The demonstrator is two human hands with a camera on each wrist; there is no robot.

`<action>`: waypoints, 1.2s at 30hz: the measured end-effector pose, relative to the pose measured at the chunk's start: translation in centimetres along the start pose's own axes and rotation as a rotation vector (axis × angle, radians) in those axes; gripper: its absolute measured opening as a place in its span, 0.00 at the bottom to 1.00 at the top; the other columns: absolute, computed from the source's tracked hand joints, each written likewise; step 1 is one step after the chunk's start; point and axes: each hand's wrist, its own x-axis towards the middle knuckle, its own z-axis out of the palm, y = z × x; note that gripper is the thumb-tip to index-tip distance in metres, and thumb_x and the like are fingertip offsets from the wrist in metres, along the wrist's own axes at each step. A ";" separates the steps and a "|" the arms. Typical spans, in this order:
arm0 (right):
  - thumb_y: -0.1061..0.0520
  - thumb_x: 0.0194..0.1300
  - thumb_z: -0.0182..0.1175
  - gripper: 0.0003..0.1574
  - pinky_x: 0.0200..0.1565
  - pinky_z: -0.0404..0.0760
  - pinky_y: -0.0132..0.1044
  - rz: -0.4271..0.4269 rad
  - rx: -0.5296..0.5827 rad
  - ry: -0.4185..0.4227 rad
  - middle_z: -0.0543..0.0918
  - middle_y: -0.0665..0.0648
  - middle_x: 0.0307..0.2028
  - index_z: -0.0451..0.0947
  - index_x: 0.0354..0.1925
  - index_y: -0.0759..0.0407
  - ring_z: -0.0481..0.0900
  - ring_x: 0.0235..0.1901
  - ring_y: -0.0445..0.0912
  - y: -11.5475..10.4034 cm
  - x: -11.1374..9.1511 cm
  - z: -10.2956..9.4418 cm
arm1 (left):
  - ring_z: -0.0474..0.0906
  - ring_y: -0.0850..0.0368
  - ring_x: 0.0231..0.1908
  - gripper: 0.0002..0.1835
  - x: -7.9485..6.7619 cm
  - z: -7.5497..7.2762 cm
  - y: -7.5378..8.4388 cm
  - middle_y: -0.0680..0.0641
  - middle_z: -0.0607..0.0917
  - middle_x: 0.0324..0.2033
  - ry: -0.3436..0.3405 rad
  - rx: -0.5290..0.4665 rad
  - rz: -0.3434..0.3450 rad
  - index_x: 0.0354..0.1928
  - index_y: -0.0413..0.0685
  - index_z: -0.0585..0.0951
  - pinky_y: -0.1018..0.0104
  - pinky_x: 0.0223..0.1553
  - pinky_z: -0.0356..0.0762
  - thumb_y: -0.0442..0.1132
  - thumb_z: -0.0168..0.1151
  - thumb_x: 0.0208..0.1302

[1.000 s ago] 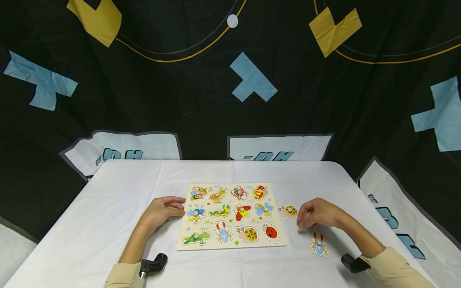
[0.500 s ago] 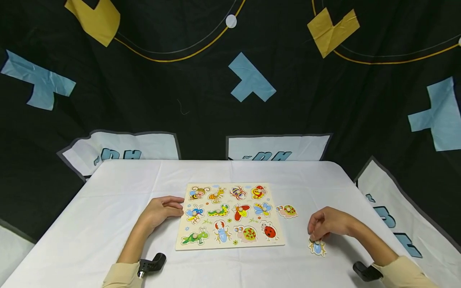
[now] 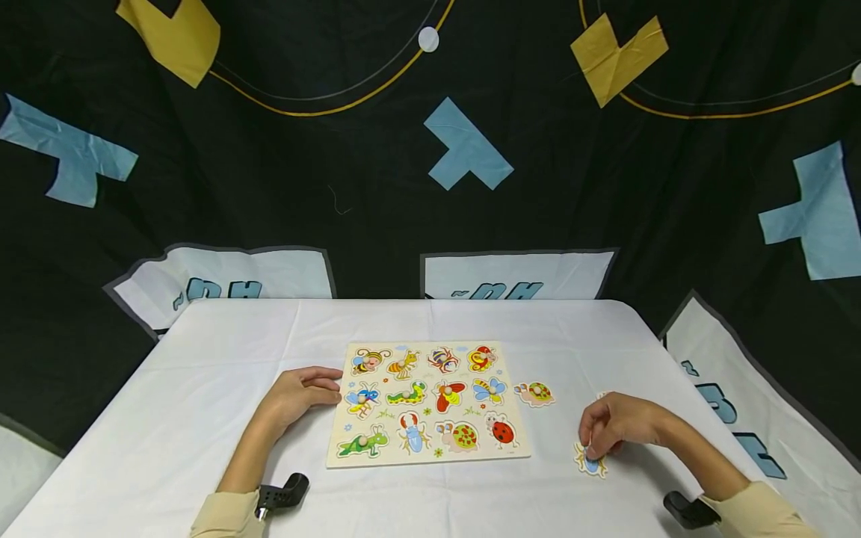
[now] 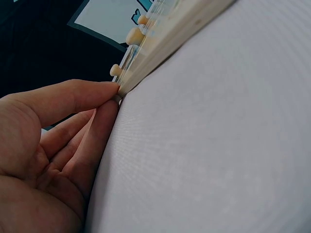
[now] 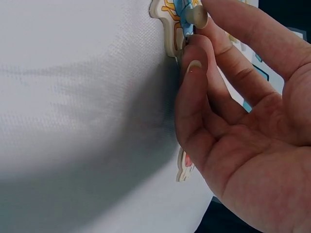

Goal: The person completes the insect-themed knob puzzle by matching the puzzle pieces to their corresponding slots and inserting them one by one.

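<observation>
In the head view, my left hand (image 3: pixel 301 396) rests by the left edge of a wooden insect peg puzzle board (image 3: pixel 334 448). Its fingertips touch the board's edge in the left wrist view, fingers fairly straight. To the board's right, my right hand (image 3: pixel 622 426) has its fingers curled at a blue stag beetle puzzle piece (image 3: pixel 592 467). The right wrist view shows thumb and fingers pinching at the piece's round wooden knob (image 5: pixel 198 17). The beetle piece lies on the white cloth, its upper part covered by the hand. A snail puzzle piece (image 3: pixel 535 394) lies beside the board.
Several knobbed insect pieces sit in the board, such as a green grasshopper (image 3: pixel 363 442). Another piece with some red (image 5: pixel 184 165) shows partly behind my right hand. A white cloth (image 3: pixel 222 373) covers the table, with a black curtain (image 3: pixel 377 194) behind.
My right hand has moved from beside the snail piece, toward me and to the right, onto the stag beetle piece. My left hand stays at the board's edge.
</observation>
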 end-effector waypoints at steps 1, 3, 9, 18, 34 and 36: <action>0.64 0.51 0.73 0.16 0.27 0.72 0.31 -0.001 0.004 -0.001 0.84 0.50 0.22 0.81 0.37 0.74 0.74 0.23 0.38 0.0 0.0 0.0 | 0.85 0.63 0.40 0.26 0.0 0.0 0.0 0.48 0.91 0.39 0.001 -0.001 -0.002 0.57 0.41 0.84 0.72 0.46 0.74 0.36 0.75 0.54; 0.65 0.50 0.73 0.16 0.27 0.72 0.32 -0.003 0.009 0.002 0.84 0.50 0.22 0.81 0.37 0.74 0.74 0.23 0.38 0.1 0.0 0.2 | 0.85 0.62 0.40 0.26 -0.1 0.0 0.0 0.49 0.91 0.39 0.002 0.001 -0.003 0.57 0.41 0.84 0.72 0.46 0.74 0.36 0.75 0.54; 0.65 0.48 0.72 0.16 0.27 0.73 0.32 -0.004 -0.007 0.016 0.84 0.50 0.22 0.82 0.35 0.74 0.75 0.23 0.39 0.1 0.0 0.3 | 0.85 0.62 0.40 0.26 -0.2 0.1 0.0 0.48 0.91 0.39 0.005 0.002 0.000 0.57 0.41 0.84 0.71 0.46 0.75 0.36 0.75 0.54; 0.65 0.47 0.73 0.14 0.27 0.73 0.32 -0.014 -0.027 0.028 0.83 0.50 0.21 0.83 0.33 0.72 0.74 0.23 0.39 0.1 0.1 0.4 | 0.85 0.62 0.40 0.26 -0.2 0.1 0.1 0.48 0.91 0.39 -0.002 0.000 0.007 0.57 0.40 0.84 0.73 0.45 0.74 0.36 0.75 0.54; 0.64 0.50 0.74 0.10 0.29 0.74 0.35 0.019 -0.081 0.061 0.82 0.50 0.21 0.84 0.32 0.66 0.74 0.25 0.42 -0.8 0.6 0.2 | 0.84 0.62 0.41 0.26 -0.1 0.0 0.2 0.48 0.90 0.40 0.004 0.007 -0.001 0.57 0.42 0.84 0.70 0.46 0.74 0.37 0.76 0.54; 0.63 0.50 0.74 0.10 0.29 0.74 0.35 0.016 -0.089 0.068 0.82 0.50 0.21 0.84 0.32 0.66 0.74 0.25 0.42 -1.1 0.8 0.2 | 0.84 0.62 0.41 0.26 -0.1 0.0 0.2 0.48 0.90 0.40 0.004 0.010 -0.001 0.57 0.42 0.84 0.70 0.46 0.74 0.37 0.76 0.54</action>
